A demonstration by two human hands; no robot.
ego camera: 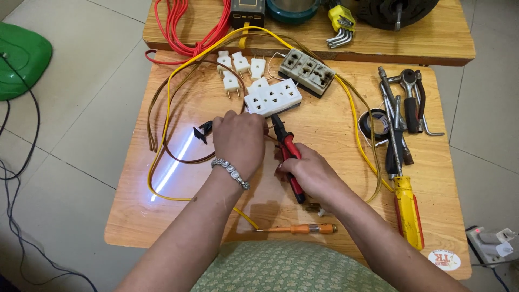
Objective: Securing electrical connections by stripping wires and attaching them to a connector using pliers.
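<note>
On the wooden table [162, 216], yellow wire [168, 103] and brown wire [153, 116] loop at left. The left hand [238, 141] is closed around a black-tipped piece [204, 131]; the right hand [312, 173] grips red pliers [288, 154] just below a white socket strip [273, 97]. Orange tester [303, 229], tape [374, 123], wrenches [403, 103] and a yellow screwdriver [408, 211] lie rightward.

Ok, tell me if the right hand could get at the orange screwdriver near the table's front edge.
Probably yes. The orange screwdriver lies bare just below the right hand, with nothing between them. But that hand grips the red-handled pliers, so it would likely have to set them down first.
</note>
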